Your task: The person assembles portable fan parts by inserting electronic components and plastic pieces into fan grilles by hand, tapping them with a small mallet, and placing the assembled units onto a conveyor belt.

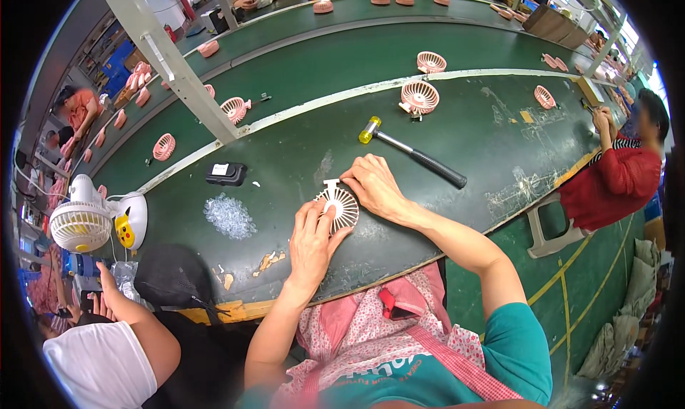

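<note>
A pale pink round fan housing (345, 210) with radial slats lies on the dark green workbench (399, 223) in front of me. My left hand (311, 239) grips it from the left, fingers over the slats and thumb along its lower edge. At the top of the housing a short T-shaped neck (331, 184) sticks out. Beside that neck, my right hand (374, 186) is closed in a pinch; whatever lies between its fingertips is too small to make out. A heap of small clear plastic pieces (230, 217) sits left of my left hand.
A mallet (421, 157) with yellow ends lies beyond my right hand. A black box-shaped device (226, 173) rests at left. Fan housings (419, 97) stand by the conveyor belt (328, 63). A desk fan (80, 220), black bag (173, 275) and co-worker's arm (135, 323) are at left.
</note>
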`<state>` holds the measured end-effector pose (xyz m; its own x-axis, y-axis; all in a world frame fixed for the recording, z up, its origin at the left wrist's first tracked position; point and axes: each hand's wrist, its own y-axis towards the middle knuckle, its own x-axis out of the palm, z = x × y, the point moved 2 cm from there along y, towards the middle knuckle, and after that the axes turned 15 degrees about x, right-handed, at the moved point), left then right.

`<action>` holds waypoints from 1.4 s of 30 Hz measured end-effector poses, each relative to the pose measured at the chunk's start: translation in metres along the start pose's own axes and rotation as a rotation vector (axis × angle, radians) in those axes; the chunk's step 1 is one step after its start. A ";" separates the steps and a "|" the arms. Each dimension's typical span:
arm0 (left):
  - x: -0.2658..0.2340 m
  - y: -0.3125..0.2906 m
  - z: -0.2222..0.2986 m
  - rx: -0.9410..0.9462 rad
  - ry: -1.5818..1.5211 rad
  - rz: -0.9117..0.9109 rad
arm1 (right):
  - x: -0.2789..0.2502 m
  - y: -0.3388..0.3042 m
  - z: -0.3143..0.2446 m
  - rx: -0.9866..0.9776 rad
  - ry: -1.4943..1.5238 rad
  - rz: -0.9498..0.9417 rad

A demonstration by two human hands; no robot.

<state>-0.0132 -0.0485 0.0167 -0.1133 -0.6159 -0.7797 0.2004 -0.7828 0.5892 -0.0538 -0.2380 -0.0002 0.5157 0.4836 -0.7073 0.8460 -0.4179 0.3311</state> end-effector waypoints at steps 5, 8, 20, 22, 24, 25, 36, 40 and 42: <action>0.000 0.001 0.003 -0.016 -0.004 0.002 | -0.008 0.003 0.000 0.015 0.035 -0.109; -0.001 -0.004 0.002 -0.003 0.005 0.003 | -0.038 0.003 0.009 0.009 -0.082 0.023; -0.005 -0.009 0.003 -0.012 0.050 0.023 | -0.085 -0.013 0.002 0.208 0.018 -0.049; -0.005 -0.007 0.005 -0.008 0.051 0.022 | -0.098 -0.015 -0.028 0.092 0.099 0.065; -0.004 -0.004 0.006 0.011 0.051 0.033 | -0.095 -0.025 -0.036 0.042 0.108 0.116; -0.003 -0.007 0.005 0.012 0.055 0.034 | -0.085 -0.030 -0.036 0.077 -0.061 -0.069; -0.068 -0.051 -0.054 -0.166 0.321 0.093 | -0.064 -0.002 -0.002 -0.024 -0.142 0.088; -0.072 -0.069 -0.078 -0.145 0.418 -0.060 | -0.046 0.004 -0.023 -0.158 -0.098 -0.115; -0.074 -0.071 -0.080 -0.129 0.424 -0.075 | -0.039 0.006 -0.034 -0.159 -0.118 -0.224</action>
<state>0.0586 0.0595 0.0154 0.2718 -0.4456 -0.8530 0.3299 -0.7895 0.5176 -0.0638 -0.2328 0.0506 0.3027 0.4534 -0.8384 0.9523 -0.1807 0.2461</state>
